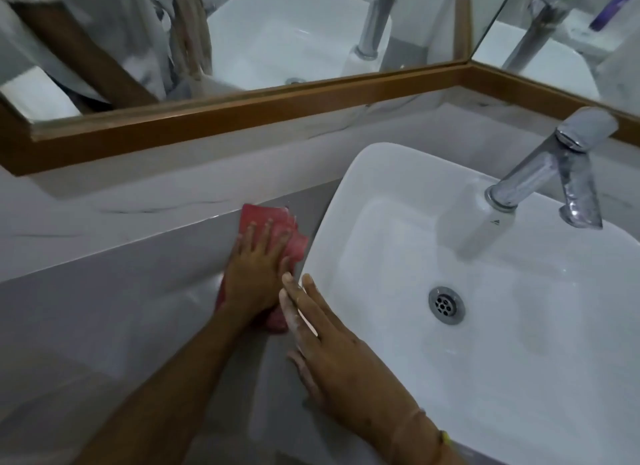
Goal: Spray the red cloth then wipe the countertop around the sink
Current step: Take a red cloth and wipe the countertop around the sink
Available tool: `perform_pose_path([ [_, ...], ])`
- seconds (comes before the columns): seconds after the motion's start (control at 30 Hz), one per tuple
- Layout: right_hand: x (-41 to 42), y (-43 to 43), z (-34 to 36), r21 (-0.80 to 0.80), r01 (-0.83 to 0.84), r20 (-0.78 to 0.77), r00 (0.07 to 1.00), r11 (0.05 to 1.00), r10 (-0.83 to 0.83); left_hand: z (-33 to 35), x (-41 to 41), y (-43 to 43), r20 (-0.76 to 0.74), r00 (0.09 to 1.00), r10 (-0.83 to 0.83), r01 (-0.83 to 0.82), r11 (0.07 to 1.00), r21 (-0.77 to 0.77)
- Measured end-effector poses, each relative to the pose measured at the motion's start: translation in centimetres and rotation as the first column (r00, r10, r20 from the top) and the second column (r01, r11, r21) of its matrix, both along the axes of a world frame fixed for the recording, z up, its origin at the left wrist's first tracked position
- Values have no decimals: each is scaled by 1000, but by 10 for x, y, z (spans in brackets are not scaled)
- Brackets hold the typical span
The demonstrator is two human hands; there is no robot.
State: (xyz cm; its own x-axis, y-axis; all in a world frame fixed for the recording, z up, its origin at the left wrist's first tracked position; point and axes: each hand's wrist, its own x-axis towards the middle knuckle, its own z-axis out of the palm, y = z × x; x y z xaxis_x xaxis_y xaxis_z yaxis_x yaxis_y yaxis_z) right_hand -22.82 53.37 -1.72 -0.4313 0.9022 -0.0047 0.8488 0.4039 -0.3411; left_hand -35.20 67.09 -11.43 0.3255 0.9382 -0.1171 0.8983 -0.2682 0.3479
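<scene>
The red cloth [263, 218] lies flat on the grey countertop [131, 291], just left of the white sink basin [332, 222]. My left hand [256, 270] presses down on the cloth with its fingers spread, covering its middle. My right hand [332, 353] rests flat on the sink's left rim with fingers together, holding nothing; its fingertips nearly touch the left hand. No spray bottle is in view.
A chrome tap [554, 166] stands at the back of the sink, above the drain [446, 305]. A marble ledge [104, 211] and a wood-framed mirror [225, 114] run behind the counter, meeting a second mirror in the right corner.
</scene>
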Motion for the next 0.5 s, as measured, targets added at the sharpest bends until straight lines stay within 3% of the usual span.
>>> perform_pose_path([
  [0.07,2,-2,1,-76,1,-52,999,997,-5,-1,8,-40,192,981,13,-4,999,-47],
  [0.1,3,-3,1,-62,4,-47,999,998,-7,-3,0,-71,226,974,-22,20,1000,12],
  [0.13,3,-2,0,-40,5,-31,999,999,-6,-6,-13,-98,185,978,-99,84,993,85],
  [0.2,3,-1,-4,-12,3,-7,1000,1000,-3,-16,-50,-124,59,963,-262,258,964,56],
  [0.23,4,-1,-5,-10,4,-5,1000,1000,-4,-22,-67,-119,21,965,-262,260,963,74],
  [0.33,2,-1,-7,-8,-2,23,1000,1000,2,-20,-85,-69,-93,990,-108,113,992,60],
  [0.43,0,1,-5,10,8,27,1000,1000,-8,-14,-50,-14,-128,988,85,-73,993,95],
  [0.5,0,2,-4,-19,0,4,1000,1000,1,-11,-15,-2,-211,976,50,-33,996,82],
])
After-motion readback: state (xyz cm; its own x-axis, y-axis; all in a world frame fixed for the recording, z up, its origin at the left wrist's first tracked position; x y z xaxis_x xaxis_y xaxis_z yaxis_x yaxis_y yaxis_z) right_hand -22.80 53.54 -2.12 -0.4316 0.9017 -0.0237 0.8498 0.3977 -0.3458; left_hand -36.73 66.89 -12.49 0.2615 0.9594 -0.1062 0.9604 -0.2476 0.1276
